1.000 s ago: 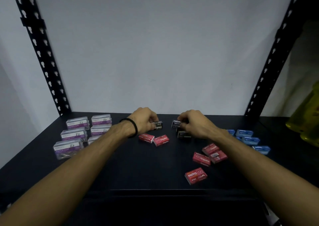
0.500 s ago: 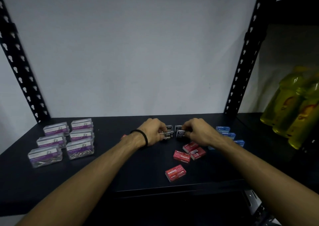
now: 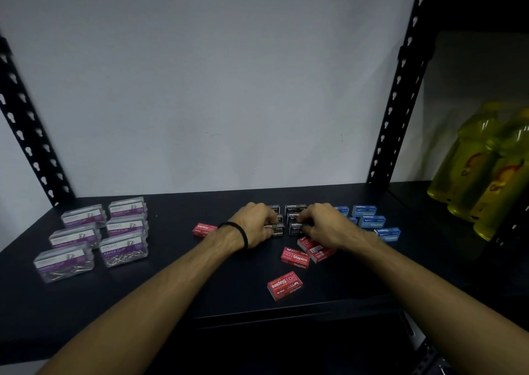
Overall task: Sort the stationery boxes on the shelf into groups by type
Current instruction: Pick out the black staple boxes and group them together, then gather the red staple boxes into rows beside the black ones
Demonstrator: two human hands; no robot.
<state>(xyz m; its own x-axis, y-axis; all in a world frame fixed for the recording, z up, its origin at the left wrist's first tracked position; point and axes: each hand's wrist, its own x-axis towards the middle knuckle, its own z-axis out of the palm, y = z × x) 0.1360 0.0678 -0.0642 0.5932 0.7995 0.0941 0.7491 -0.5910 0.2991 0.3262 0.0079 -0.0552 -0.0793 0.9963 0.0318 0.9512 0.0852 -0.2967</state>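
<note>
Black shelf (image 3: 171,294) | 6 clear paper clip boxes (image 3: 123,250) in 2x3 block far left | black staple boxes (image 3: 294,210) mid, ~6, partly hidden | 4 red staple boxes (image 3: 284,285) visible, scattered near-centre | ~5 blue staple boxes (image 3: 372,221) right | left hand (image 3: 253,225) fingers curled on one black box, right hand (image 3: 326,225) curled on another, both palms down.

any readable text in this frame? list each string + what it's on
"PAPER CLIP": front clear plastic box with purple label
"Staples": nearest red cardboard box, printed upside down
"Staples": red box behind it
"Staples": black box at left hand
Blue boxes, barcode, small print: too blurred to read.
</note>
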